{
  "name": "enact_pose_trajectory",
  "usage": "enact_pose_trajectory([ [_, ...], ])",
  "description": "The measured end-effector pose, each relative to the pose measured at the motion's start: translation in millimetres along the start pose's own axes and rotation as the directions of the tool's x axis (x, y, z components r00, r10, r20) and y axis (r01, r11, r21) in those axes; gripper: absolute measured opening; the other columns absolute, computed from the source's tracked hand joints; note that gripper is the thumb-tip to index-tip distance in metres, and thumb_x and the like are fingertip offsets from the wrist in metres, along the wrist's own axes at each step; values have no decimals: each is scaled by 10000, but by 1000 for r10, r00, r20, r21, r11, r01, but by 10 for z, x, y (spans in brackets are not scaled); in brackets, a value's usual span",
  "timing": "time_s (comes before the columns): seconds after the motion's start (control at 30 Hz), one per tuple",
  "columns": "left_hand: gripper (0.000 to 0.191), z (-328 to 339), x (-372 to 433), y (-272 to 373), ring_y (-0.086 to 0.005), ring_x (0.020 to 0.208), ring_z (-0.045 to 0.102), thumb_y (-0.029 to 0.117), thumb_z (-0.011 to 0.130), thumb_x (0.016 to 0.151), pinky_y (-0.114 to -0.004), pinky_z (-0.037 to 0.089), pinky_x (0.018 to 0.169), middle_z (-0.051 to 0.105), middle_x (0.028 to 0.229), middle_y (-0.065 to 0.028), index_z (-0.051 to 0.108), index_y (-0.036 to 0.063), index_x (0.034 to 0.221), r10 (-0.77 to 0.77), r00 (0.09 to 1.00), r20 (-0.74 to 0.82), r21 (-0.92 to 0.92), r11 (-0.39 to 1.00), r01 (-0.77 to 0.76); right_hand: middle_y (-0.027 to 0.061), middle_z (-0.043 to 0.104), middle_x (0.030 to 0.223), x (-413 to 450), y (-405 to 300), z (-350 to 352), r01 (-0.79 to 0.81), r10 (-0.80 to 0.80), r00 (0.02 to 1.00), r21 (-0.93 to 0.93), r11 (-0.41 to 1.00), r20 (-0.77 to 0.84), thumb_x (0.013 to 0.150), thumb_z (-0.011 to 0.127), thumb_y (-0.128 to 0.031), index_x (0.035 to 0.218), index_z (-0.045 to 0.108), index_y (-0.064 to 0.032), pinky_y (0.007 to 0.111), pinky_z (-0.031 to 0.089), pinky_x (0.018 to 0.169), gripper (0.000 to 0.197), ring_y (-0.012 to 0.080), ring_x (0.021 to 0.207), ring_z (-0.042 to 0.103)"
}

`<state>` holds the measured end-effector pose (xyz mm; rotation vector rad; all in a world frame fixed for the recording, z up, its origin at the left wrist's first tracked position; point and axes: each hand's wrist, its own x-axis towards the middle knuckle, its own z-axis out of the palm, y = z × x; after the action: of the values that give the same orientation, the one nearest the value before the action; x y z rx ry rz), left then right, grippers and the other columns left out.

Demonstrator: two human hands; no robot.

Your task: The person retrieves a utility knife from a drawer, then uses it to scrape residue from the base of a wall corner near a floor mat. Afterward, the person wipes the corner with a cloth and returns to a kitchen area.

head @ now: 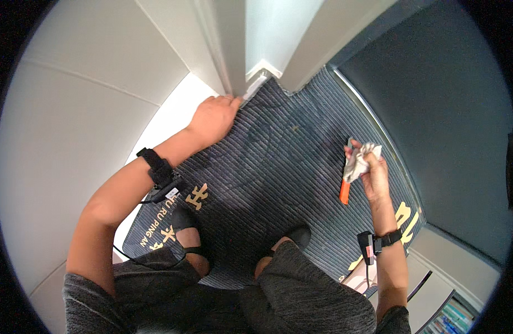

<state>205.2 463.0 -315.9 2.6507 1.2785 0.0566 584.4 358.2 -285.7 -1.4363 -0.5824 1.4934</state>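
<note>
My left hand reaches down to the foot of a grey door frame, at the border of a dark ribbed floor mat. Its fingertips are tucked against that border, so I cannot tell whether they pinch anything. Over the mat on the right, my right hand holds a crumpled white cloth or tissue. Together with it, the fingers hold a tool with an orange handle and a grey end, possibly a utility knife. Part of the tool is hidden behind the cloth.
A pale strip runs beside the mat near the corner. Tall light panels rise on the left, and a dark door-like panel on the right. My feet in dark shoes stand on the mat. Shelves with books are at lower right.
</note>
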Motion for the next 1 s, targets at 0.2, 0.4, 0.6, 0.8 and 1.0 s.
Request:
enact_pose_trajectory([
  [0.2,389,3,89,-26,-281,907,579,59,581,742,-365,417,819,566,1015,-141,543,19,1128,-73,997,-22,216,973,76,37,579,685,-231,543,-482,-134,113,946,-50,990,-305,769,503,36,756,591,-33,261,440,528,113,141,568,547],
  [0.4,382,-23,262,444,-258,932,541,43,592,734,-366,409,837,539,1037,-109,567,17,1114,225,972,-69,35,974,-223,79,602,651,-333,968,-979,-276,150,883,-235,932,-444,789,585,-112,736,584,-27,322,455,521,101,182,566,590],
  [0.6,423,259,490,783,-262,945,541,51,607,742,-354,403,858,539,1074,-122,559,16,1161,429,895,121,-161,898,-408,151,667,767,-264,911,-573,-320,-171,925,-937,138,-341,714,711,-536,942,567,-76,460,507,631,533,358,726,652],
  [0.8,579,328,1054,1177,-247,1046,591,-109,459,836,-336,488,818,506,1204,-162,349,84,1371,414,885,212,-718,681,-146,130,649,740,-152,1000,-671,-231,-116,964,-970,80,-239,761,696,-464,881,553,-87,446,515,590,421,327,667,649],
  [1.0,584,190,1460,1270,-188,1069,615,-161,426,842,-238,458,728,511,1191,-144,356,84,1366,205,958,200,-901,423,98,113,628,668,-238,973,-600,-192,-249,942,-970,151,-225,764,709,-424,837,559,-82,420,502,526,380,303,622,640],
])
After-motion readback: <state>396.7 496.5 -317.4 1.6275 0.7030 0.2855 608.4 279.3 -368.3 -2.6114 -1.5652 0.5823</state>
